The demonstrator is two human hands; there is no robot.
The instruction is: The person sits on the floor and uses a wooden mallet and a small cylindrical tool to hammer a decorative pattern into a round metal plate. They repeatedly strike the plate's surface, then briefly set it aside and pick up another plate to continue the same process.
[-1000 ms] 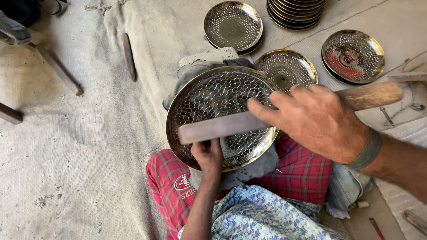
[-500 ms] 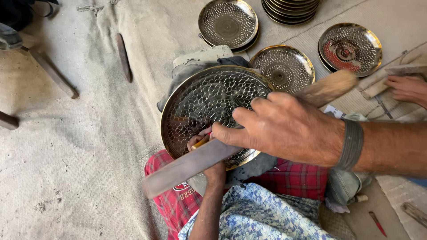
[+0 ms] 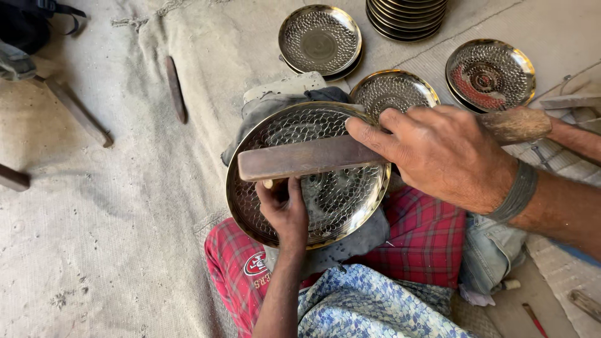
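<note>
While the person sits on the burlap, the items stand as follows.

Right hand [image 3: 444, 156]: right of centre, fingers wrapped tight round a wooden mallet [image 3: 313, 156], index finger laid along its top.

Wooden mallet: long flat bar, lying crosswise over the large plate; rounded handle end sticks out toward the right edge of the frame.

Left hand [image 3: 285, 209]: lower centre, fingers pressed inside the plate, pinching its lower rim.

Large hammered plate [image 3: 338, 200]: centre of the frame, brass-rimmed, dimpled, propped tilted on a grey cloth pad [image 3: 350, 244] over the red plaid lap [image 3: 426, 238].

Other hammered plates: one just behind [image 3: 393, 91], one upper centre [image 3: 319, 40], one upper right [image 3: 490, 74], a stack [image 3: 405, 15] at the top edge.

Burlap sheet [image 3: 125, 206]: left half of the frame, a dark wooden stick [image 3: 175, 89] lying on it.
</note>
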